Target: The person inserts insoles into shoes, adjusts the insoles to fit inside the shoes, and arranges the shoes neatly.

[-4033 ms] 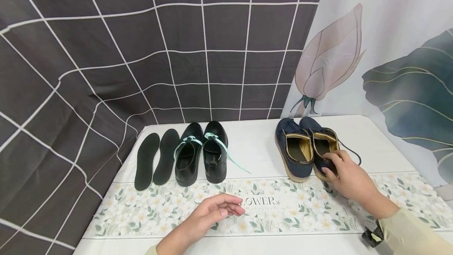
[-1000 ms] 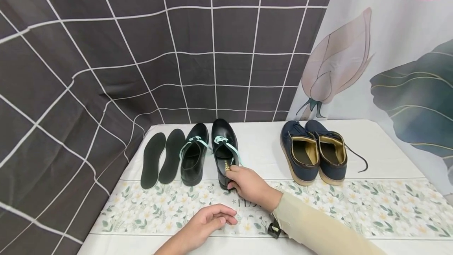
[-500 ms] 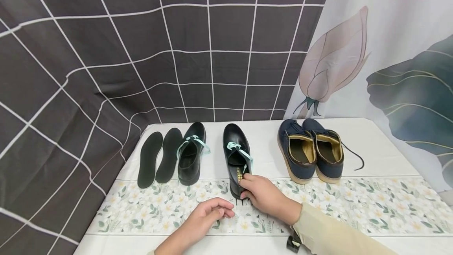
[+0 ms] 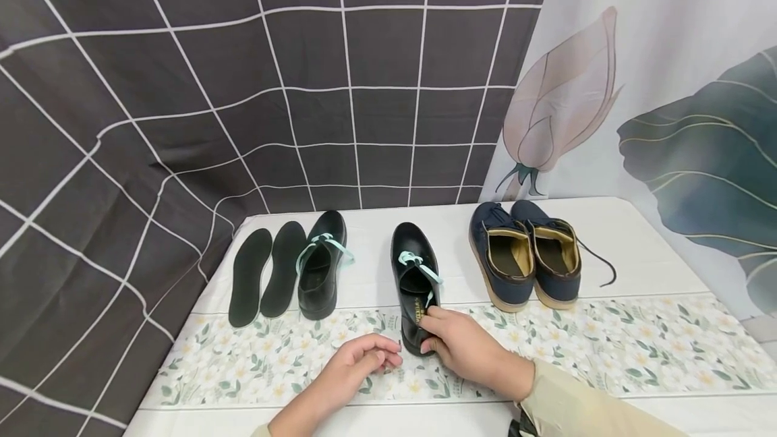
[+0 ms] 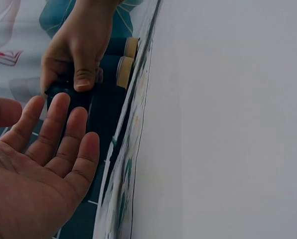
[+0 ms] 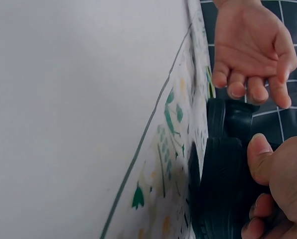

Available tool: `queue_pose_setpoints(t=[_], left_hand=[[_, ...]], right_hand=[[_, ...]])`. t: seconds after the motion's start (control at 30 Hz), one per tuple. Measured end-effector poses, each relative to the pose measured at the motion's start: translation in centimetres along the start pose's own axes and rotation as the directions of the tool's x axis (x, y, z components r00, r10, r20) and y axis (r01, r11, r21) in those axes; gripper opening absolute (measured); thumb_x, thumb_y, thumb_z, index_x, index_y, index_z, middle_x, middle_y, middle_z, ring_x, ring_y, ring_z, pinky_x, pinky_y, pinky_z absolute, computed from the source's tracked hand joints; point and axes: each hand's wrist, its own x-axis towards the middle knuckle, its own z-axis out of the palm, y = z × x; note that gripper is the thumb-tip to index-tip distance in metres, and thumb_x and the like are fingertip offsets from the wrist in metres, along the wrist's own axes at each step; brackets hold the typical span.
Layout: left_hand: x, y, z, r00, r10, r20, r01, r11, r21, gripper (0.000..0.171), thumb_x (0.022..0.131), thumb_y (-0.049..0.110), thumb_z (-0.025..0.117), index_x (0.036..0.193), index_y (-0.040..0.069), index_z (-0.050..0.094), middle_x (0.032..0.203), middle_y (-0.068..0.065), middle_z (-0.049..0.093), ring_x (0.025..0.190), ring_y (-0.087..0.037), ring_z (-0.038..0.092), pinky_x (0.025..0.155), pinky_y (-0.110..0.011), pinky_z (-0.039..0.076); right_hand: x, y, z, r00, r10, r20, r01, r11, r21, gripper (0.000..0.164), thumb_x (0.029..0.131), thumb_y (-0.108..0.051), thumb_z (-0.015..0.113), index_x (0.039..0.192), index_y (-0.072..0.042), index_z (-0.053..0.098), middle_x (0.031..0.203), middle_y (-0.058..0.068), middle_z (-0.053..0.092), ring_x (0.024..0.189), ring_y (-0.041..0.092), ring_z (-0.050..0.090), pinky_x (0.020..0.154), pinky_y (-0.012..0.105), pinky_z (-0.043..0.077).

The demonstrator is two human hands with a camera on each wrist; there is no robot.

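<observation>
My right hand (image 4: 467, 349) grips the heel of a black lace-up shoe (image 4: 413, 241), with fingers inside the opening and the thumb behind. The shoe has mint-green laces and gold lettering on its insole. In the right wrist view its heel (image 6: 221, 184) sits beside my thumb; whether the sole fully touches the cloth I cannot tell. Left of that shoe, my left hand (image 4: 352, 369) hovers with loosely bent fingers, holding nothing; its palm (image 5: 39, 199) shows in the left wrist view. The matching black shoe (image 4: 320, 282) stands farther left, its laces also mint-green.
Two dark insoles (image 4: 250, 278) lie at the left of the table. A pair of navy shoes (image 4: 502, 282) with tan soles stands at the right, one dark lace (image 4: 597, 258) trailing. The white tablecloth (image 4: 449, 241) has a floral band. A dark grid curtain (image 4: 388, 113) hangs behind.
My right hand left the navy shoe and took hold of the right black shoe by its heel. It has drawn that shoe rightward and nearer, apart from its mate. My left hand stayed nearly still.
</observation>
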Motion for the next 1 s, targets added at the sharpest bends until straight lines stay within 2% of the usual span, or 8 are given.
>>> queue_pose_setpoints(t=[0.17,0.37,0.57,0.63,0.67,0.77,0.83,1.0], left_hand=[[0.5,0.2,0.0,1.0,-0.003,-0.001,0.003,0.999,0.033,0.031,0.105,0.01,0.045,0.121,-0.011,0.062,0.113,-0.039,0.069,0.101,-0.008,0.068,0.091,-0.028,0.057],[1.6,0.7,0.1,0.999,-0.013,-0.048,0.018,0.993,0.114,0.028,0.106,0.017,0.049,0.119,0.0,0.068,0.112,-0.029,0.073,0.106,-0.028,0.069,0.092,-0.028,0.057],[2.9,1.5,0.5,0.993,0.014,-0.118,0.013,0.975,0.223,0.023,0.104,0.024,0.055,0.112,0.01,0.072,0.105,-0.018,0.077,0.095,-0.026,0.07,0.081,-0.025,0.059],[3.4,1.7,0.5,0.986,0.08,-0.149,-0.021,0.932,0.362,0.02,0.103,0.024,0.057,0.109,0.015,0.074,0.103,-0.009,0.077,0.09,-0.019,0.068,0.078,-0.026,0.058],[3.7,1.8,0.5,0.98,0.121,-0.16,-0.037,0.893,0.448,0.019,0.103,0.024,0.057,0.108,0.018,0.074,0.102,-0.005,0.077,0.088,-0.016,0.066,0.076,-0.028,0.058],[4.6,2.1,0.2,0.953,0.247,-0.173,-0.064,0.726,0.684,0.016,0.1,0.025,0.06,0.104,0.024,0.075,0.099,0.007,0.073,0.087,-0.007,0.06,0.075,-0.03,0.057],[5.4,2.2,0.0,0.94,0.301,-0.162,-0.067,0.627,0.776,0.015,0.098,0.025,0.061,0.103,0.024,0.076,0.097,0.009,0.071,0.087,-0.007,0.059,0.074,-0.03,0.056],[8.0,2.9,-0.3,0.949,0.299,-0.098,-0.077,0.524,0.848,0.017,0.095,0.032,0.065,0.105,0.024,0.076,0.095,0.005,0.065,0.086,-0.01,0.053,0.071,-0.032,0.053]], right_hand=[[-0.1,0.1,0.1,0.999,0.021,0.03,-0.021,1.0,-0.004,0.021,0.084,-0.028,0.077,0.086,-0.021,0.057,0.078,-0.011,0.043,0.065,0.004,0.042,0.059,0.025,0.045],[0.3,0.1,0.0,0.997,0.025,0.07,-0.024,1.0,-0.018,0.022,0.087,-0.028,0.075,0.089,-0.018,0.056,0.08,-0.009,0.043,0.066,0.006,0.042,0.059,0.026,0.045],[0.7,-0.2,-0.3,0.99,0.049,0.136,-0.05,0.999,0.004,0.02,0.089,-0.026,0.072,0.094,-0.016,0.055,0.085,-0.006,0.047,0.068,0.008,0.044,0.061,0.027,0.045],[0.7,-0.2,-0.3,0.988,0.057,0.145,-0.059,0.998,0.01,0.02,0.09,-0.025,0.072,0.095,-0.015,0.056,0.086,-0.006,0.048,0.069,0.008,0.045,0.062,0.027,0.045],[0.6,-0.2,-0.3,0.987,0.06,0.149,-0.063,0.998,0.011,0.02,0.09,-0.025,0.072,0.095,-0.015,0.056,0.087,-0.005,0.048,0.069,0.008,0.046,0.062,0.027,0.045],[0.5,-0.1,-0.3,0.987,0.059,0.151,-0.063,0.998,0.017,0.02,0.09,-0.025,0.072,0.096,-0.015,0.056,0.087,-0.006,0.049,0.071,0.008,0.047,0.063,0.027,0.046],[0.4,-0.1,-0.2,0.988,0.054,0.146,-0.057,0.998,0.016,0.021,0.089,-0.025,0.072,0.097,-0.015,0.056,0.088,-0.005,0.05,0.071,0.008,0.048,0.064,0.028,0.048],[0.2,0.0,-0.1,0.987,0.051,0.15,-0.053,0.998,0.015,0.02,0.091,-0.024,0.072,0.1,-0.015,0.056,0.093,-0.004,0.054,0.076,0.008,0.051,0.067,0.029,0.05]])
